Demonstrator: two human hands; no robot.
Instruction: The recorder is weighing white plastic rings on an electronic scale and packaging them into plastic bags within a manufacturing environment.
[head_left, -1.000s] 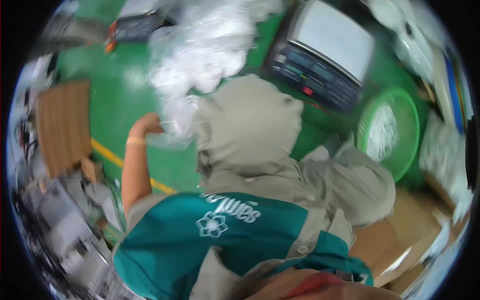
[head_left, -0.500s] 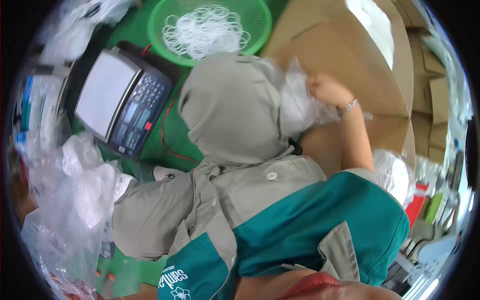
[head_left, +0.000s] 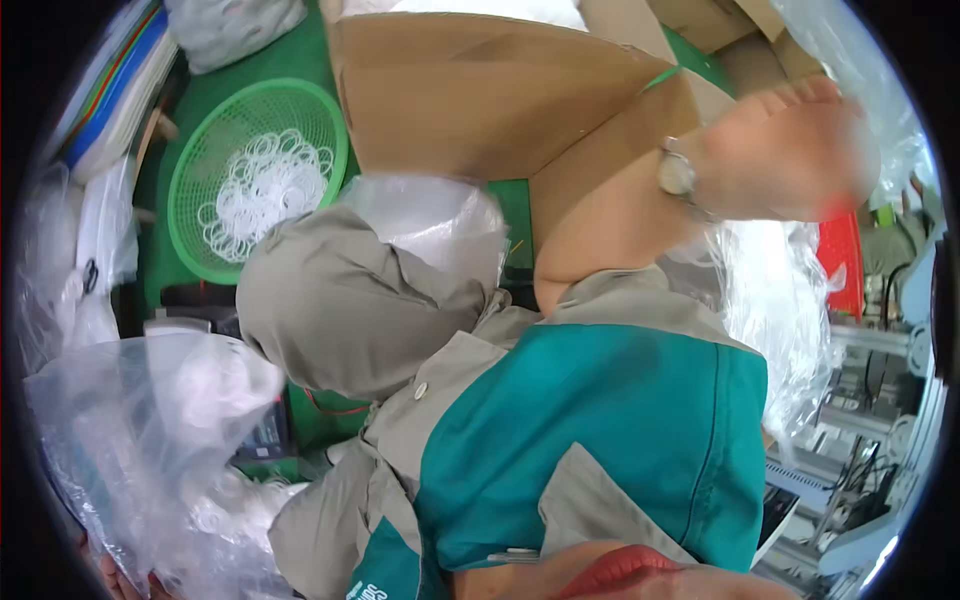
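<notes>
My right hand (head_left: 785,150), smeared by motion, is raised at the far right beyond the cardboard box (head_left: 440,95); its fingers do not show clearly. A watch (head_left: 676,175) is on that wrist. At the lower left, fingers of my left hand (head_left: 115,578) show at the edge of a large clear plastic bag (head_left: 100,420) and grip it. White items (head_left: 225,390), whose kind I cannot make out, show through this bag. Another clear plastic bag (head_left: 430,215) lies between my grey-clad knee (head_left: 350,300) and the box.
A green basket (head_left: 183,190) of white rings (head_left: 270,190) stands on the green surface at the left. The bag partly covers a scale (head_left: 265,435). Clear plastic wrapping (head_left: 780,300), a red bin (head_left: 842,265) and metal equipment (head_left: 880,420) are at the right.
My right hand has left the clear bag by the box and swung right. The view has turned, so the basket sits lower left. The left-hand bag now covers much of the scale.
</notes>
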